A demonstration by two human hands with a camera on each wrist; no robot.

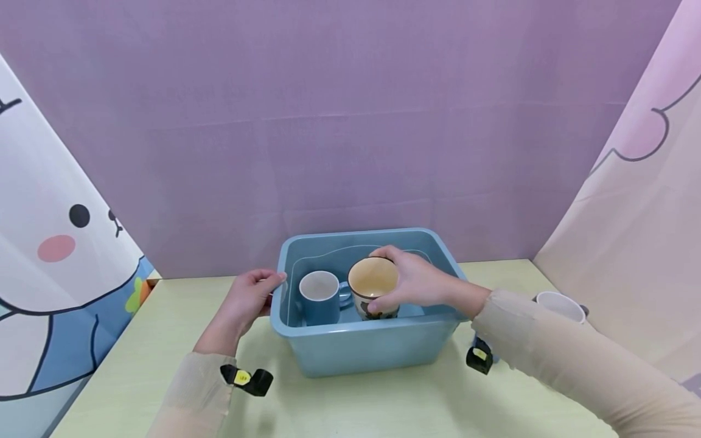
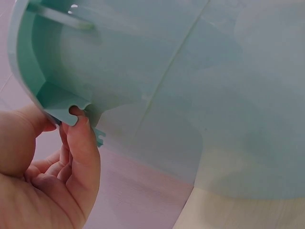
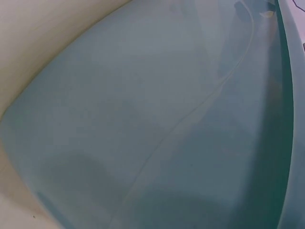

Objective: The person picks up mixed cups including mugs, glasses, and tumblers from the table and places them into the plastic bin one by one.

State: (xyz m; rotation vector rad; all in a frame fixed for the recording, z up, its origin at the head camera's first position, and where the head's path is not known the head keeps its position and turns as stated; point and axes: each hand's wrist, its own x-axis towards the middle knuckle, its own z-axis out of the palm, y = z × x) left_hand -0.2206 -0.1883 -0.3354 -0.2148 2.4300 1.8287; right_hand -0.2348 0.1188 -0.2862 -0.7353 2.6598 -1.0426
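A blue plastic basin stands on the table against the backdrop. My left hand grips its left rim; in the left wrist view, the fingers curl under the rim with the thumb on the outer side. Inside the basin my right hand holds a cream-lined cup with a dark rim and a dark pattern, thumb on the near side and fingers at the far side. Left of that cup sits a blue mug with a white inside, its handle toward the cup. The right wrist view shows only the basin wall, no hand.
Another cup with a white inside stands on the table at right, partly hidden by the right sleeve. A purple cloth hangs behind the table. Printed cloths hang at left and right.
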